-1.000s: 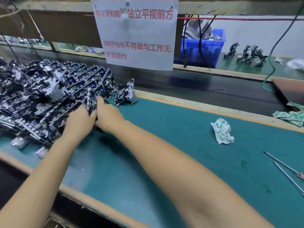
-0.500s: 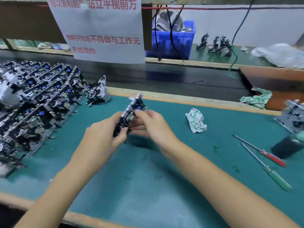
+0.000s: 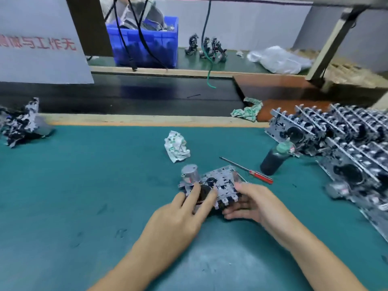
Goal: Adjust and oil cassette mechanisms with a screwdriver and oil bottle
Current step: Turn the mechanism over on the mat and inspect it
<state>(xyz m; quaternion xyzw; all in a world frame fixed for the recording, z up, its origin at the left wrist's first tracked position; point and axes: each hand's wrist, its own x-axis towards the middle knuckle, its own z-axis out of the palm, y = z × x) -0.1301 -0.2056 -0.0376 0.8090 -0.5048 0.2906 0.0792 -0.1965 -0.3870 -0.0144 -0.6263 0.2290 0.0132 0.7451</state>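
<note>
Since half a second ago you have brought the cassette mechanism [image 3: 218, 185] down from mid-air onto the green tabletop [image 3: 84, 185], and your head has swung right, so the big pile of mechanisms on your left has slid almost out of view while a second batch has come in on the right.

From the head view, your left hand [image 3: 180, 219] lies over the near left part of the mechanism with 2 straight fingers [image 3: 194, 191] pressing on it, just below its round silver motor [image 3: 190, 174]. Your right hand [image 3: 252, 202] cradles the mechanism's right and near edge, fingers loosely curled round that side with the thumb up against the metal plate. The mechanism lies flat, plate upward, in the middle of the tabletop.

Just beyond it to the right lies the red-handled screwdriver [image 3: 247, 170], its shaft pointing up-left and its handle close to the dark oil bottle [image 3: 273, 160], which stands upright with a pale green cap. Neither hand touches either tool. Behind the mechanism sits a crumpled white-and-green rag [image 3: 176, 147]; a second rag [image 3: 247, 111] lies at the tabletop's far edge. Rows of stacked mechanisms [image 3: 346, 143] fill the right side, and a few remnants of the left pile [image 3: 21, 122] show at the left edge. Farther back, across the black conveyor belt [image 3: 136, 97], stand a blue bin [image 3: 144, 49] and a clear plastic bag [image 3: 277, 59].
</note>
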